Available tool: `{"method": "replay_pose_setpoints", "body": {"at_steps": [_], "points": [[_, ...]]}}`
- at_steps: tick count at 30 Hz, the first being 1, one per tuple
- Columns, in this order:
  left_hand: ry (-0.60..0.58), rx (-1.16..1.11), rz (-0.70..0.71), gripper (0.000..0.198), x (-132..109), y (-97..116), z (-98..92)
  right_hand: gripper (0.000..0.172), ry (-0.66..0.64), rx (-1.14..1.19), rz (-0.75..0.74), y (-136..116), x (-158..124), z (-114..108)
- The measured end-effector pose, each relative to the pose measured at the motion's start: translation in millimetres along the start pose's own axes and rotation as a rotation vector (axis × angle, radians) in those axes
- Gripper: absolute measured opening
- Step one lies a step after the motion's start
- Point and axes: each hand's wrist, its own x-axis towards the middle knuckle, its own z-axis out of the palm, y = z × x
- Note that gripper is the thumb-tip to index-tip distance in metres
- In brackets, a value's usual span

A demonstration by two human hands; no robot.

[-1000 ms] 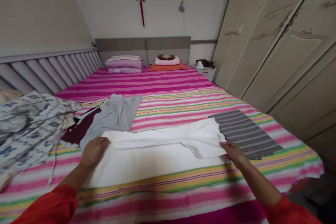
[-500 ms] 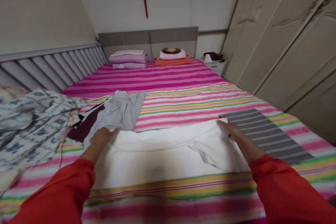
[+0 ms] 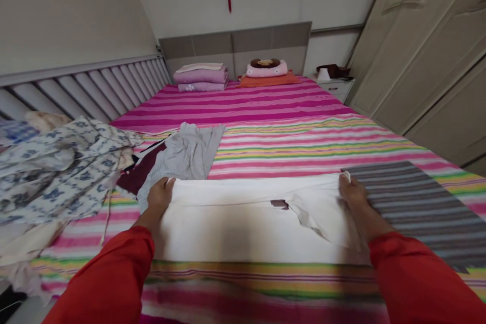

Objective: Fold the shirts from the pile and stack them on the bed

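Note:
A white shirt [image 3: 228, 233] lies partly folded across the bed in front of me, with a sleeve-like flap [image 3: 322, 212] loose on its right side. My left hand [image 3: 161, 195] grips the far left corner of the shirt, fingers closed on the cloth. At the far right corner my right hand [image 3: 351, 190] pinches the fabric between thumb and fingers. The far edge is stretched straight between both hands. A small dark patch [image 3: 280, 204] shows near the fold; I cannot tell whether it is a print. Close to my left hand lies a crumpled grey garment [image 3: 190, 152].
A grey striped folded cloth [image 3: 413, 207] lies right of the shirt. Patterned clothes [image 3: 76, 162] are heaped at the left, beside a maroon cloth [image 3: 142, 172]. Folded purple bedding [image 3: 201, 78] and a pink pillow [image 3: 268, 69] sit by the headboard [image 3: 212, 45]. A railing [image 3: 94, 86] borders the left.
Both hands have closed more firmly on the corners, and the shirt's far edge is pulled straighter. A dark patch has come into sight. The view has shifted, moving the room slightly rightward in frame.

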Motion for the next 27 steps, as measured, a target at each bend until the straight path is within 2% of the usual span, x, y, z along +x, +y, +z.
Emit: {"method": "replay_pose_setpoints", "body": {"at_steps": [3, 5, 7, 9, 12, 14, 16, 18, 20, 22, 25, 27], "points": [[-0.085, -0.034, -0.012, 0.044, 9, 3, -6.8, 0.061, -0.043, -0.049, 0.036, -9, -4, -10], [-0.118, -0.036, -0.049, 0.045, 9, 3, -12.3, 0.062, -0.028, -0.079, -0.015, -16, -19, -18], [-0.143, -0.041, -0.074, 0.043, 5, 1, -16.5, 0.070, 0.036, -0.112, -0.191, -22, -48, -26], [-0.163, -0.067, -0.060, 0.040, -4, 0, -18.5, 0.077, 0.054, -0.144, -0.455, -25, -89, -30], [-0.169, -0.130, -0.001, 0.037, -16, 3, -18.7, 0.076, -0.138, -0.233, -0.761, -26, -153, -32], [-0.170, -0.175, 0.025, 0.038, -21, 6, -17.6, 0.072, -0.220, -0.315, -0.858, -26, -178, -32], [-0.163, -0.198, 0.032, 0.038, -24, 8, -15.8, 0.061, -0.219, -0.368, -0.866, -25, -185, -33], [-0.132, -0.151, 0.033, 0.037, -25, 8, -13.4, 0.048, -0.223, -0.385, -0.840, -26, -177, -36], [-0.084, -0.058, 0.029, 0.036, -26, 5, -10.9, 0.040, -0.302, -0.360, -0.825, -28, -165, -41], [-0.051, -0.040, 0.049, 0.035, -27, 0, -9.0, 0.038, -0.371, -0.292, -0.798, -31, -155, -47], [-0.041, -0.078, 0.071, 0.036, -28, -7, -9.9, 0.039, -0.344, -0.223, -0.711, -36, -152, -57], [-0.078, -0.015, 0.024, 0.036, -27, -10, -13.8, 0.035, -0.443, -0.250, -0.661, -38, -156, -65]]}}
